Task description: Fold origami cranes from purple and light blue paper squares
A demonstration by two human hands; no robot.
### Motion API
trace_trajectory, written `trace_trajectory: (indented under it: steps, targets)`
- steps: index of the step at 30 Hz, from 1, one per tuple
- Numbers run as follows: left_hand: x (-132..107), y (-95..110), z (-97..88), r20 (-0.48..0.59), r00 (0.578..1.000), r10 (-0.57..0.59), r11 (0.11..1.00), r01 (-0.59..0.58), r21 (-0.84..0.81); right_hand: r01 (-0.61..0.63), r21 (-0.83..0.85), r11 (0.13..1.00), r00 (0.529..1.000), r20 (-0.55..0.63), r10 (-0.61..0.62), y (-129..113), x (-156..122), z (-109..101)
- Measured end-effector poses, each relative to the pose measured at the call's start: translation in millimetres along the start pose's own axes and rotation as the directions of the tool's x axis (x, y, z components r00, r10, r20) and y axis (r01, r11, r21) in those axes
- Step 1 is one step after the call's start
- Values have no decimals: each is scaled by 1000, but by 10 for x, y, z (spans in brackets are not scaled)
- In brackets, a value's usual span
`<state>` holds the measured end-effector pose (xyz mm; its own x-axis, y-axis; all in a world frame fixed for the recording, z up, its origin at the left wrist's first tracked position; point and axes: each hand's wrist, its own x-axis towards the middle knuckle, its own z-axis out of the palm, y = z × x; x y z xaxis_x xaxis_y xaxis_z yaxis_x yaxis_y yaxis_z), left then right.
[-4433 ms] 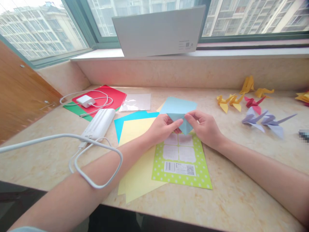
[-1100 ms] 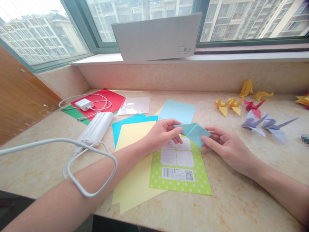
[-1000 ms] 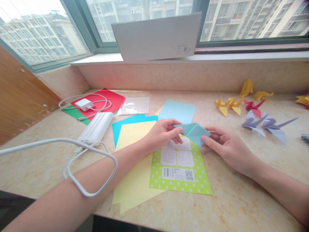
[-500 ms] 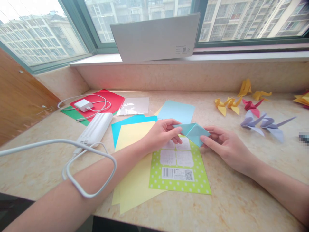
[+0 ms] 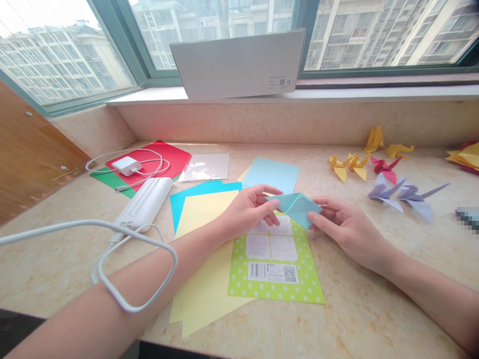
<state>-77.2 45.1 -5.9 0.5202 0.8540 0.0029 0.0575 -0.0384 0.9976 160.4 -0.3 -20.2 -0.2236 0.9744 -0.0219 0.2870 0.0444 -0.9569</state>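
A folded light-blue origami paper (image 5: 299, 209) is held in the air between my two hands, its creased faces meeting along a ridge. My left hand (image 5: 256, 207) pinches its left corner between thumb and fingers. On the opposite side, my right hand (image 5: 342, 224) grips the right corner, thumb in front and fingers behind. Beneath lies a green polka-dot sheet (image 5: 277, 294) with printed panels and a barcode. Under my left forearm are yellow paper sheets (image 5: 209, 294) and bright-blue paper (image 5: 205, 187). A flat pale-blue sheet (image 5: 271, 173) rests just behind my hands.
At the right stand yellow paper cranes (image 5: 342, 164), a red crane (image 5: 385, 168) and lilac cranes (image 5: 415, 197). To the left lie a white power strip (image 5: 145, 202), a charger (image 5: 127, 165) and red paper (image 5: 175, 157). A cable (image 5: 138, 306) loops over my left forearm. A white box (image 5: 239, 67) leans against the window.
The camera view has shifted slightly, so everything sits a little lower and further left. Both hands keep the same hold on the folded paper, which looks unchanged.
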Motion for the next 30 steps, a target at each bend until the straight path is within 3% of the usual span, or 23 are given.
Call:
trace_trajectory:
  steps: [11, 20, 25, 30]
  targets:
    - [-31, 18, -23, 110, 993, 31, 999, -29, -24, 67, -91, 994, 994, -84, -75, -21, 0, 8]
    - [-33, -30, -2, 183, 983, 30, 1000, -31, 3, 128, -160, 979, 992, 19, -127, -88, -43, 93]
    - [-33, -32, -8, 167, 986, 18, 998, -28, 58, 169, -154, 974, 985, -13, -173, -87, -49, 130]
    - [-40, 17, 5, 135, 990, 30, 996, -41, 79, 304, -252, 919, 950, 8, -312, -75, -38, 51]
